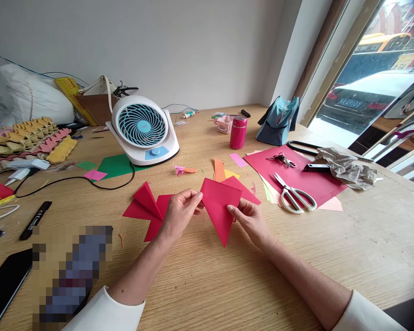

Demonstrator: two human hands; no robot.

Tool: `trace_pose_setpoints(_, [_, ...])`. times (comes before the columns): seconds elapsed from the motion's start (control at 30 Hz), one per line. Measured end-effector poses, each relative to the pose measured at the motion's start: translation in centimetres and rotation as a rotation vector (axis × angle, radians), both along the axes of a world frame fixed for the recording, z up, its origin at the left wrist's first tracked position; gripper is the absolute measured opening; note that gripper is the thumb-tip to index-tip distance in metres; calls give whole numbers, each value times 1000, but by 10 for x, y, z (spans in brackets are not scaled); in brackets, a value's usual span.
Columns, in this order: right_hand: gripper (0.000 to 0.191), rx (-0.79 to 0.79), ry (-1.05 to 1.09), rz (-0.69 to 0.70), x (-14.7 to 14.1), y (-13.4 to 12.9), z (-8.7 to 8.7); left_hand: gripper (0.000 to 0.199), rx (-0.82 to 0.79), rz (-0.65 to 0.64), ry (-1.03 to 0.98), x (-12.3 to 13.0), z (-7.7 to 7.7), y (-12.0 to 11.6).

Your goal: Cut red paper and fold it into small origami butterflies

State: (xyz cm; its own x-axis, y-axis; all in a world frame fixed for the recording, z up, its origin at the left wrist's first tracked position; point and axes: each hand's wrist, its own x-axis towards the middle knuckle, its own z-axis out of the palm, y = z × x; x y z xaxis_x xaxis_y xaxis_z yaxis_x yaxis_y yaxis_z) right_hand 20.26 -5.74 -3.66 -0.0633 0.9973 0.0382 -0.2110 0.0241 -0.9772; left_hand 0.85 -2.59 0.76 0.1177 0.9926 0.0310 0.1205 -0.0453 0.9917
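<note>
A folded red paper [219,207], wide at the top and pointed at the bottom, is held up over the wooden table. My left hand [184,207] pinches its upper left edge between thumb and fingers. The right edge is gripped by my right hand [250,219], thumb in front and fingers behind. More folded red paper [143,204] lies on the table behind and left of my left hand. Another red piece [243,189] lies partly hidden behind the held paper.
White scissors [293,193] and keys [283,160] rest on red sheets [262,161] at the right. A fan [145,128] stands at the back left, near a pink canister [238,132] and a blue bag [278,122]. A black marker [35,220] lies at the left.
</note>
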Motion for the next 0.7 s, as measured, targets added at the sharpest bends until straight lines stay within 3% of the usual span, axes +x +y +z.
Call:
trace_pose_setpoints(0.37, [39,6,38,12,-1,0,2,36,-63,-27,-54,5,-2,-3])
trace_pose_setpoints(0.57, [42,51,-60,-39,3,1,2,39,-70,-14,-77,3,-4,-1])
trace_pose_setpoints(0.7, [39,44,-39,-32,-1,0,-5,40,-109,-91,-136,10,-11,-5])
